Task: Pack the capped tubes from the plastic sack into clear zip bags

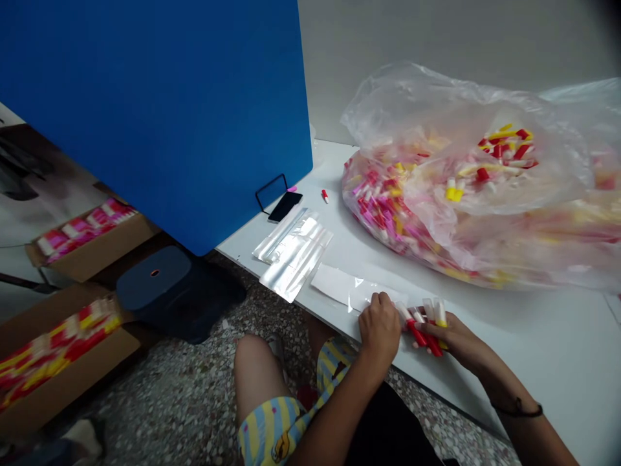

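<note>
My right hand [453, 336] grips a bunch of small red-and-white tubes with yellow caps [423, 330], their ends pointing left. My left hand [381, 327] sits just left of that bunch, with its fingers curled on a clear plastic sleeve [359, 292] lying over a white card [334, 285] at the white table's [548, 349] front edge. Behind my hands, a large clear plastic bag [436, 188] bulges with many similar pink, red and yellow tubes. A single loose tube [325, 196] lies on the table near the bag.
Silver foil pouches [294, 252] and a black phone [285, 206] lie at the table's left. A blue partition [145, 110] stands there on a black wire foot [269, 191]. Cardboard boxes of tubes [58, 353] and a dark round object [165, 285] sit on the speckled floor.
</note>
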A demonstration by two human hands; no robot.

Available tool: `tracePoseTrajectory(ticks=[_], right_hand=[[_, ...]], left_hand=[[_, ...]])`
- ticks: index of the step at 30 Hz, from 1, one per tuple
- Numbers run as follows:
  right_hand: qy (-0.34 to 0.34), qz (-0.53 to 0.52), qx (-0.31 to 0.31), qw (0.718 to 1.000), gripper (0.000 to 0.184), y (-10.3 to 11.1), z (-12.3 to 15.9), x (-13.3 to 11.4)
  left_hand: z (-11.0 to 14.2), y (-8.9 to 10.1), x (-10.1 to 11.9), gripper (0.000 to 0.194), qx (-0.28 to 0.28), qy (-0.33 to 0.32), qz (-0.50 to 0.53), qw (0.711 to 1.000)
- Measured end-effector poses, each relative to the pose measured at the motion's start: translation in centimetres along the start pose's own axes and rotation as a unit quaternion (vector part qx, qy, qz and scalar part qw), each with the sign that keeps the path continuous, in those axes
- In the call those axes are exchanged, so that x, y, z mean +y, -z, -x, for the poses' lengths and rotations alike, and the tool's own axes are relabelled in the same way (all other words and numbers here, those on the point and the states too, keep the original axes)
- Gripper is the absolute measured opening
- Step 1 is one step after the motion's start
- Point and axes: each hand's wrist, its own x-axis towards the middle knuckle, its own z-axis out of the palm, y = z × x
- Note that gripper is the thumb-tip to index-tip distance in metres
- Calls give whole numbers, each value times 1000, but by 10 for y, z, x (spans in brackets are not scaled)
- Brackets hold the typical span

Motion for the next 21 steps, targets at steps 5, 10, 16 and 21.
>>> tracePoseTrajectory(ticks=[5, 10, 16, 21], right_hand=[[39, 47, 0, 998, 28, 7, -12, -7], [80, 121, 29, 989, 29, 3, -30, -18], [74, 153, -1, 985, 30, -2, -46, -23], [121, 216, 18, 969, 31, 4, -55, -29]], left_hand=[[2, 4, 13, 18, -45, 0, 14, 999], [-1, 2, 0, 15, 9, -54, 30, 998], [-4, -5, -37, 37, 52, -162, 53, 984], [-2, -9, -42, 67, 41, -169, 47, 984]])
